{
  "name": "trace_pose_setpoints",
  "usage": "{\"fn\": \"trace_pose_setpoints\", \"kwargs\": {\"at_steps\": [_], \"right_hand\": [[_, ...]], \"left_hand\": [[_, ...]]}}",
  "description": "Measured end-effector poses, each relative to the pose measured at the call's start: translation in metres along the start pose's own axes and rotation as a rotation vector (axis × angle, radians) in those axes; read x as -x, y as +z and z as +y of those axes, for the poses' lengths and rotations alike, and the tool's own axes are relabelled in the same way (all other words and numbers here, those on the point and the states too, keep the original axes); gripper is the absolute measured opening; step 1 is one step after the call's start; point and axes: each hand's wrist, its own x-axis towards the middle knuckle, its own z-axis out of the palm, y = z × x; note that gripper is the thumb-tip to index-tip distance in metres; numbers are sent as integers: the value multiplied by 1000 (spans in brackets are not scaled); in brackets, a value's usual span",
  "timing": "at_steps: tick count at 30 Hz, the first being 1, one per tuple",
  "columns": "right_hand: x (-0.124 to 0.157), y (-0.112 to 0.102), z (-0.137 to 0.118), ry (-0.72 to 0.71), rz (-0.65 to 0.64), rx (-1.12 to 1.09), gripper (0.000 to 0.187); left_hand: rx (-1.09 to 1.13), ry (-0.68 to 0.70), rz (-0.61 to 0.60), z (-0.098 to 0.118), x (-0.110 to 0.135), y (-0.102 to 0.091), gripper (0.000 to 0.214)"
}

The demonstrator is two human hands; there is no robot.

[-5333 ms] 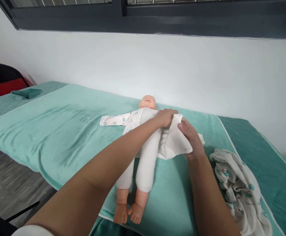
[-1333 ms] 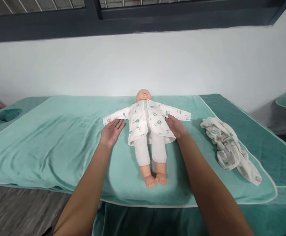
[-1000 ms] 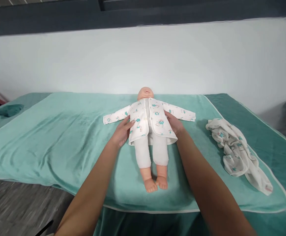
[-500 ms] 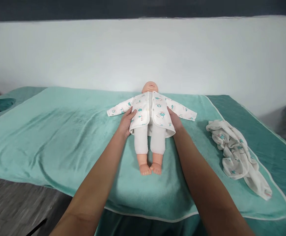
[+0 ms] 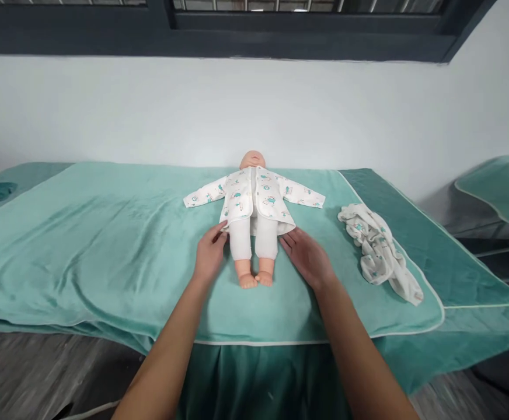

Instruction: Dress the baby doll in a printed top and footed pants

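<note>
Doll point(image 5: 265, 239) w/ printed jacket point(image 5: 269, 197) on is lying face-up on green blanket point(image 5: 123, 245). L hand point(image 5: 209, 252) is touching jacket hem, can't tell if pinching; R hand point(image 5: 309, 256) is showing open fingers nr opp. hem corner.

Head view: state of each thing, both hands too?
Doll: face up, arms spread
Printed jacket: on doll, front open
Printed cloth: crumpled
Light green sheet: spread out, wrinkled at left
Left hand: at jacket hem, grip unclear
Right hand: open, fingertips near hem
Window: state unclear
</note>
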Motion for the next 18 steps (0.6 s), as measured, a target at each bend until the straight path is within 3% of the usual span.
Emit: {"fn": "trace_pose_setpoints", "kwargs": {"at_steps": [3, 5, 10, 12, 14, 18], "right_hand": [[57, -20, 3, -107, 112, 123, 29], [82, -38, -4, -204, 215, 364, 37], [97, -76, -55, -494, 455, 1547, 45], [91, -82, -78, -420, 556, 1941, 45], [81, -80, -95, -261, 619, 2148, 42], [60, -60, -119, -54, 514, 2172, 32]], "left_hand": [[-163, 82, 5, -3, 39, -17, 39], [-218, 144, -11, -4, 64, -29, 35], [-207, 157, -99, -3, 107, -47, 29], [-190, 142, -122, 0, 117, -45, 29], [-181, 148, -165, 4, 124, -36, 30], [-181, 237, -235, 8, 133, -21, 37]]}}
